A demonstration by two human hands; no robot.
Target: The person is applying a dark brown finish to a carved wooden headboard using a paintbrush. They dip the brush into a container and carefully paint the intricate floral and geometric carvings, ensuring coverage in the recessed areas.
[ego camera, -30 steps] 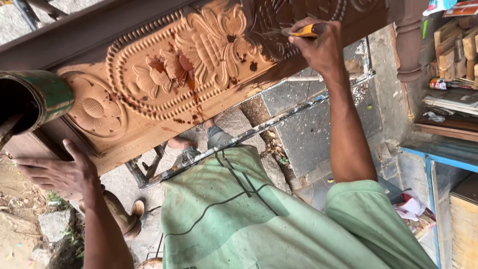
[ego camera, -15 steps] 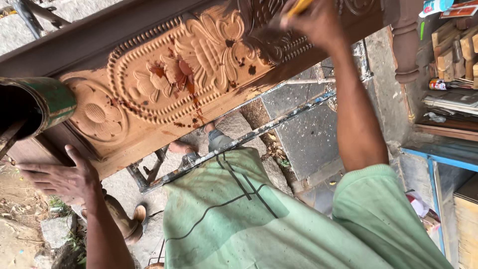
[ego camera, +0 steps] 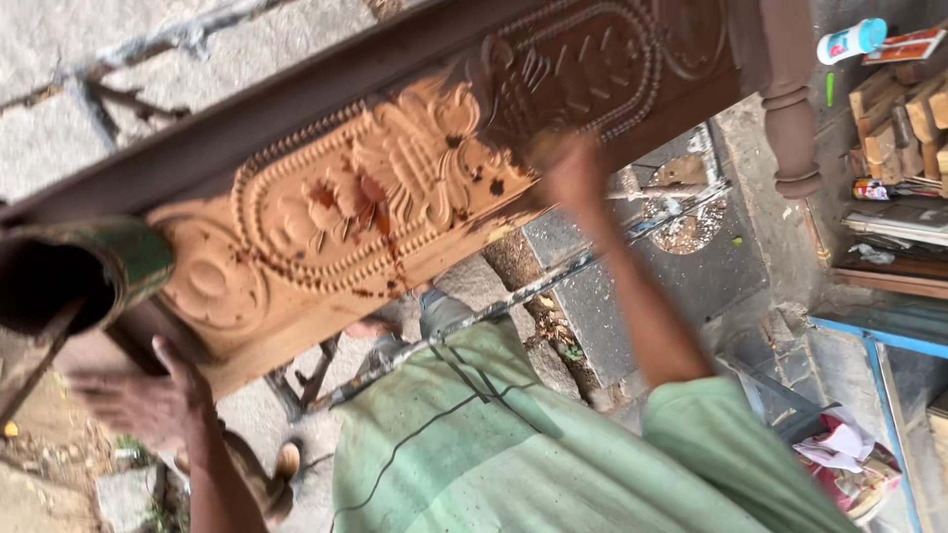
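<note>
Wood fills the top of the view: a long carved board (ego camera: 395, 188) runs slanted from the lower left up to the upper right. Its left part is pale orange with flowers and bead rings cut into it, and a few dark red spots sit on the flowers. Its right part is dark brown. A plain dark edge runs along the top of the board, and grey stone ground (ego camera: 118, 89) lies past that edge. Below the bottom edge there is open room, with a metal bar (ego camera: 513, 296) crossing under it and grey paving farther down.

The right hand (ego camera: 571, 173) is up against the carving, just where the pale part meets the dark part. It is blurred, so I cannot tell how its fingers are bent or if they hold anything.

The left hand (ego camera: 138, 400) is at the low left end of the board. Its fingers are spread open and its thumb touches the bottom edge of the wood. Nothing is held in it. A green tin (ego camera: 89, 276) with a dark open mouth lies just above this hand, next to the board's end.

A turned brown post (ego camera: 790, 99) hangs at the upper right. Wood scraps (ego camera: 904, 109) lie on a shelf beside it.
</note>
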